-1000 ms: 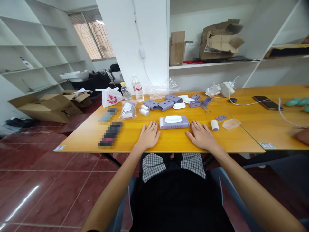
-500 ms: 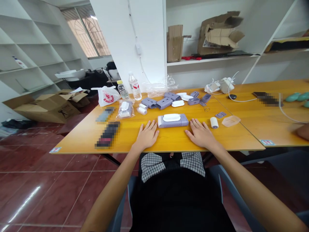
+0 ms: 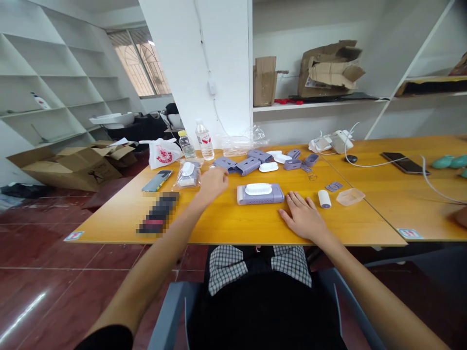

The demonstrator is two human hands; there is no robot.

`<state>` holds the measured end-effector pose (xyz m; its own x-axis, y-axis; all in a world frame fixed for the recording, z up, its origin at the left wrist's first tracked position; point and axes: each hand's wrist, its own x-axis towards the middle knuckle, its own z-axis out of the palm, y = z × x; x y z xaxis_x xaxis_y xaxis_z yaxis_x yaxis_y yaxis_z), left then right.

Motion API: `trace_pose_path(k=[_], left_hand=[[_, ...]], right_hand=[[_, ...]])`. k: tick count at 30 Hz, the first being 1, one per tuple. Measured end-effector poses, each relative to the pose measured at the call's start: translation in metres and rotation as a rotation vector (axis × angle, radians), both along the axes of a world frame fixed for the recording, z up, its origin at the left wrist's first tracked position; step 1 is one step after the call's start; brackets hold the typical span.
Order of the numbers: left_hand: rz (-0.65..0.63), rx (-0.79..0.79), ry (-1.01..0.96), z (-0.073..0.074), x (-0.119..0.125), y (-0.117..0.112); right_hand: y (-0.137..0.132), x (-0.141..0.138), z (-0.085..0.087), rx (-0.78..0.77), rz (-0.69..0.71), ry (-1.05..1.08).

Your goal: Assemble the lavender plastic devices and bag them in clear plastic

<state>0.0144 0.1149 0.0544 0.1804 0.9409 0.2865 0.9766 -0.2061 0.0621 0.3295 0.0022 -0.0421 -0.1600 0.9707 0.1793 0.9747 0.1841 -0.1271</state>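
My left hand (image 3: 213, 182) is raised over the yellow table (image 3: 233, 228), just left of a cluster of grey-purple housings (image 3: 248, 165) and beside a clear bag with a white part (image 3: 188, 175). Its fingers bend down and away, so I cannot see what they touch. My right hand (image 3: 302, 216) lies flat and open on the table, fingers spread. A grey-purple case with a white brush insert (image 3: 260, 193) lies between my hands. A white roller (image 3: 323, 199), a small clear tray (image 3: 350, 197) and a flat purple piece (image 3: 333, 186) lie right of my right hand.
Two water bottles (image 3: 204, 140) and a white plastic bag with red print (image 3: 162, 153) stand at the back left. A phone (image 3: 156, 181) lies at the left. A charger with cables (image 3: 333, 141), another phone (image 3: 404, 163) and another person's hand (image 3: 460, 216) are to the right. Cardboard boxes (image 3: 73, 163) sit on the floor.
My left hand has lifted off the table and moved forward and left toward the small white parts. My right hand has stayed flat. The camera tilted down slightly.
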Motion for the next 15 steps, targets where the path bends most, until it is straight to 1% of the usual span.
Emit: trace_pose_path(k=[3, 5, 6, 8, 10, 13, 15], left_hand=[[0.012, 0.058, 0.0, 0.027, -0.005, 0.068], [0.001, 0.04, 0.022, 0.038, -0.007, 0.108], [-0.01, 0.022, 0.038, 0.04, -0.007, 0.125], [-0.037, -0.009, 0.074, 0.039, -0.006, 0.151], [-0.045, -0.03, 0.104, 0.033, -0.003, 0.17], [-0.036, -0.051, 0.121, 0.022, 0.002, 0.186], [-0.021, -0.038, 0.115, 0.017, 0.004, 0.19]], right_hand=[[0.0, 0.0, -0.001, 0.027, 0.004, 0.003], [0.0, -0.001, -0.001, 0.042, 0.007, 0.003], [-0.001, -0.001, -0.001, 0.047, 0.009, 0.002], [-0.001, -0.001, -0.001, 0.053, 0.012, 0.004], [-0.002, -0.002, -0.002, 0.061, 0.013, 0.009], [-0.003, -0.003, -0.002, 0.07, 0.016, 0.016], [-0.003, -0.003, -0.001, 0.064, 0.017, 0.017]])
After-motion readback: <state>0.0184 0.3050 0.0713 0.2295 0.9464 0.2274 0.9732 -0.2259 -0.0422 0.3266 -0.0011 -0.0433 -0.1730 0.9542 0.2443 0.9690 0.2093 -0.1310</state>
